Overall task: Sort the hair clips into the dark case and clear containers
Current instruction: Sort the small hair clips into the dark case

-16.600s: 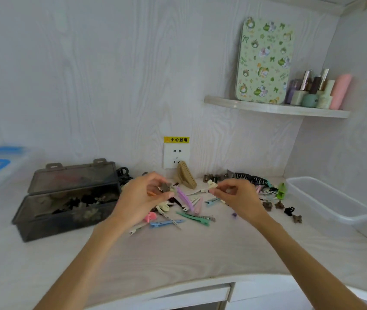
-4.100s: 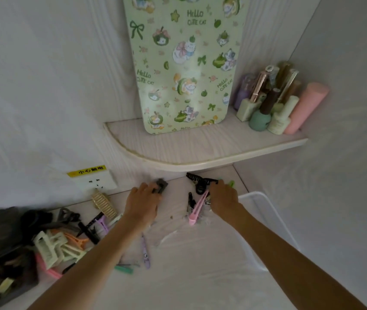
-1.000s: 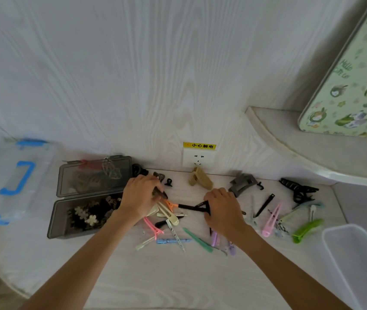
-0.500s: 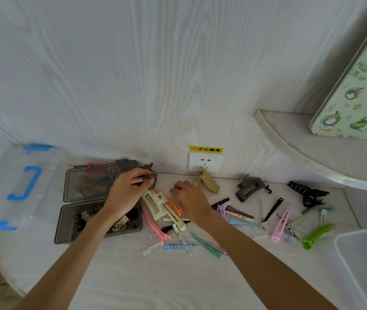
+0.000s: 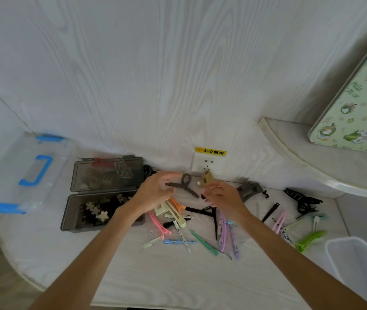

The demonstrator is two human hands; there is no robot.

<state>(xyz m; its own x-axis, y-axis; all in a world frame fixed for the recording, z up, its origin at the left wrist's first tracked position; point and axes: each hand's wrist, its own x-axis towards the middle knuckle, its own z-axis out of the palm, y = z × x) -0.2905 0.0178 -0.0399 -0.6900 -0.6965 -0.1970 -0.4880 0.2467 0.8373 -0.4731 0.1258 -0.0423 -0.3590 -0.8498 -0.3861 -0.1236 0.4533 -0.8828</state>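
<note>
My left hand (image 5: 154, 193) is raised over the clip pile and pinches a dark brown ribbon-shaped clip (image 5: 183, 186). Just right of it, my right hand (image 5: 221, 196) holds a tan claw clip (image 5: 207, 179) in front of the wall socket. The dark case (image 5: 72, 217) lies open at the left with flower clips and dark clips inside, its lid (image 5: 108, 174) tipped back. Several pastel and black hair clips (image 5: 184, 229) are scattered on the table under and right of my hands. A clear container (image 5: 355, 262) sits at the lower right.
A clear lidded box with blue handle and latches (image 5: 32, 170) stands at the far left. A wall socket (image 5: 209, 164) is behind my hands. A curved corner shelf (image 5: 301, 157) carries a green patterned board (image 5: 357, 113). Black and green clips (image 5: 307, 239) lie near the right.
My left hand has moved right from the case lid with the dark clip. My right hand has lifted the tan claw clip off the table by the socket. Both hands are now close together.
</note>
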